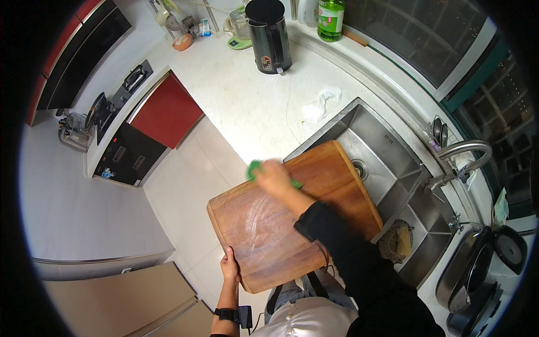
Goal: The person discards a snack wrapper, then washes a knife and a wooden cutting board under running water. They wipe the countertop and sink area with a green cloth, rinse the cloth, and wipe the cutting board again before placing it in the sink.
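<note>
A large wooden cutting board (269, 227) spans from in front of my body to the stainless steel sink (379, 147), its far right part over the basin. My left hand (230, 266) grips the board's near left edge, thumb on top. On the board's far edge my right hand (273, 179), blurred, presses a green cloth or scouring pad (254, 169); most of it is hidden under the fingers. Pale curved streaks mark the board's surface left of my right forearm.
Beyond the board, a white countertop (236, 88) carries an electric kettle (269, 42) and a crumpled white wet bag or tissue (324, 103). The curved faucet (463, 151) rises behind the sink. A strainer (393, 244) sits in the second basin. Black pans (467, 269) stand at right.
</note>
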A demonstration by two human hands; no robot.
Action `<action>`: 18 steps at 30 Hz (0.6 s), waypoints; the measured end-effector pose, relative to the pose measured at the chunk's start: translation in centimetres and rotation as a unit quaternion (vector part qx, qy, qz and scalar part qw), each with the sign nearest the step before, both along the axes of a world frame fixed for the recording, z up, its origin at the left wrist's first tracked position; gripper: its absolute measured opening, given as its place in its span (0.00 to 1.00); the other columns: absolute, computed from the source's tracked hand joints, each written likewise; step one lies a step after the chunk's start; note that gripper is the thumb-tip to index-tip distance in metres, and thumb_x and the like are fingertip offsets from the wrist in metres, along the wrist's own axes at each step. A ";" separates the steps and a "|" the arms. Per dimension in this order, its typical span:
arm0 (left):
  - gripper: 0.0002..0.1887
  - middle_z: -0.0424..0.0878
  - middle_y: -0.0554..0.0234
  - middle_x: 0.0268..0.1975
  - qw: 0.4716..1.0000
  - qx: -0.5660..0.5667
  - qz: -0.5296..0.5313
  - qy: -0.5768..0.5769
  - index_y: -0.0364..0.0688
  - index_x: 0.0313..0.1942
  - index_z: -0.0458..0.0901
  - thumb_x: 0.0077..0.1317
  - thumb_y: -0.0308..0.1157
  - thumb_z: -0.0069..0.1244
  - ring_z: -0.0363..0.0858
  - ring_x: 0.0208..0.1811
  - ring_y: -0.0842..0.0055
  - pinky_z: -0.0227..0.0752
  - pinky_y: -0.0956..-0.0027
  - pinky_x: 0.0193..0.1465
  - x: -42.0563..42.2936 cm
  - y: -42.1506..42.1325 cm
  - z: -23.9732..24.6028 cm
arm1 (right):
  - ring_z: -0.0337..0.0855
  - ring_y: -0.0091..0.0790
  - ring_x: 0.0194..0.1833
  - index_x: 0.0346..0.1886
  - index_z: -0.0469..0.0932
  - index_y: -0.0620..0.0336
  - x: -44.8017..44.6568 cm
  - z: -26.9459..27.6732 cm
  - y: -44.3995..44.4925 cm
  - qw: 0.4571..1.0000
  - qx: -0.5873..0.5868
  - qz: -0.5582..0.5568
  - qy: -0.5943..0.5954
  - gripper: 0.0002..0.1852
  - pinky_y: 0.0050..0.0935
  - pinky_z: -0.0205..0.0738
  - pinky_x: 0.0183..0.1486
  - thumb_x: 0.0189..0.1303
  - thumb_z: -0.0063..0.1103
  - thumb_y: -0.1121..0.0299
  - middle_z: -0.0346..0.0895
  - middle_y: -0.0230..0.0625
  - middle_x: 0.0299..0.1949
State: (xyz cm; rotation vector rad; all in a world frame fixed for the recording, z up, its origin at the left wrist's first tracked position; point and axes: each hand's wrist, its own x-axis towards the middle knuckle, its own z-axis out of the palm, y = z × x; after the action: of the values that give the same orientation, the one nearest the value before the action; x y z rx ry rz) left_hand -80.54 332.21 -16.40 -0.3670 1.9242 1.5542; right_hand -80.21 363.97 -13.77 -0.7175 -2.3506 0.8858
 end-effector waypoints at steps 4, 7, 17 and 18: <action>0.26 0.74 0.62 0.29 0.999 -0.028 0.012 0.019 0.32 0.28 0.73 0.54 0.52 0.50 0.68 0.29 0.78 0.64 0.74 0.35 0.1 0.2 -0.1 | 0.69 0.49 0.29 0.22 0.70 0.66 6.5 0.2 10.3 0.967 0.228 -0.111 -0.038 0.09 0.44 0.65 0.32 0.48 0.50 0.69 0.69 0.49 0.27; 0.26 0.74 0.62 0.28 0.999 -0.004 0.001 0.034 0.31 0.27 0.74 0.54 0.52 0.50 0.67 0.28 0.79 0.64 0.74 0.34 0.2 0.7 0.5 | 0.69 0.49 0.32 0.23 0.71 0.63 10.8 0.0 14.4 0.938 0.283 -0.135 -0.145 0.08 0.44 0.65 0.30 0.47 0.52 0.67 0.69 0.47 0.31; 0.28 0.75 0.60 0.28 0.993 -0.110 -0.024 0.021 0.27 0.29 0.75 0.54 0.51 0.50 0.70 0.29 0.78 0.66 0.75 0.35 0.6 1.6 0.4 | 0.74 0.53 0.39 0.40 0.74 0.59 17.4 -0.1 16.9 0.905 -0.071 -0.341 -0.245 0.21 0.44 0.68 0.42 0.54 0.42 0.52 0.71 0.50 0.40; 0.28 0.75 0.59 0.28 0.995 -0.092 -0.034 0.030 0.27 0.29 0.75 0.54 0.52 0.50 0.70 0.29 0.77 0.66 0.75 0.35 0.5 1.5 0.1 | 0.74 0.53 0.40 0.40 0.74 0.60 18.8 -0.4 17.0 0.909 -0.098 -0.336 -0.227 0.22 0.43 0.67 0.42 0.54 0.41 0.52 0.72 0.51 0.39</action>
State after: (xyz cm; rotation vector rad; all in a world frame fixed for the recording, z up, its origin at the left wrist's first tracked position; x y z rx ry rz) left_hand -80.05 333.70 -16.27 -0.3319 2.1124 1.3619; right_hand -61.42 380.96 -14.18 -1.8429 -2.1200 0.6842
